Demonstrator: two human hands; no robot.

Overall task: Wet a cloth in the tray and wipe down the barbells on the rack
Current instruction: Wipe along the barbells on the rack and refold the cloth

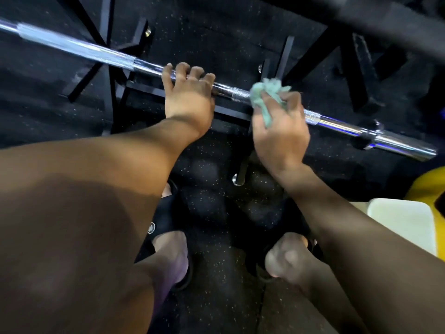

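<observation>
A chrome barbell [101, 54] runs from upper left to lower right across the black rack [115, 75]. My left hand [187, 95] grips the bar near its middle, fingers curled over the top. Just to the right, my right hand [281, 126] holds a bunched pale green cloth [265, 95] wrapped against the bar. The stretch of bar under the cloth and hand is hidden. The bar's sleeve end [399, 147] sticks out at the right.
Black speckled rubber floor [212, 297] lies below. My feet in black slides [163, 227] stand close to the rack. A white tray or container [404, 225] sits at the right edge beside something yellow [426, 186]. Another dark bar [375, 18] crosses the top right.
</observation>
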